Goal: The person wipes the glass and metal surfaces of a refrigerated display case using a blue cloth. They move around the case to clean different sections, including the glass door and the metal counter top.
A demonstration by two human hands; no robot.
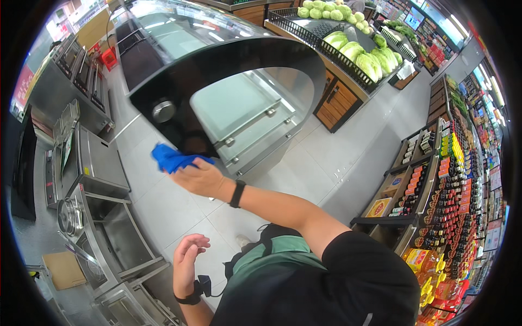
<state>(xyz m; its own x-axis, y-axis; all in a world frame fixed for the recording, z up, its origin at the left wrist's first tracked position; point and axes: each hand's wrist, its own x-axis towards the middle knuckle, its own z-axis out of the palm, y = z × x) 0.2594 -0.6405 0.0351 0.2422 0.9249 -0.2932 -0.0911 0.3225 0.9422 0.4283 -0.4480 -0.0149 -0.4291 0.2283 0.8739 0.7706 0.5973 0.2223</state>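
Note:
My right hand (197, 177) is closed on a blue cloth (173, 159), which bunches beyond the fingers. Hand and cloth are at the lower left edge of the black end panel (142, 95) of a glass display case; whether the cloth touches the panel I cannot tell. A round metal fitting (164, 111) sits on the panel above the cloth, and glass shelves (234, 106) show through its clear window. Lower down, my left hand (189, 252) hangs above the tiled floor with its fingers loosely bent and nothing in it. Both wrists wear black bands.
Stainless steel kitchen units (118, 240) line the left side, with a lidded metal pot (70, 216) and a cardboard piece (64, 270). A produce stand (346, 77) holds cabbages at the upper right. Shelves of bottles (452, 203) stand at the right. A red stool (109, 58) is farther back.

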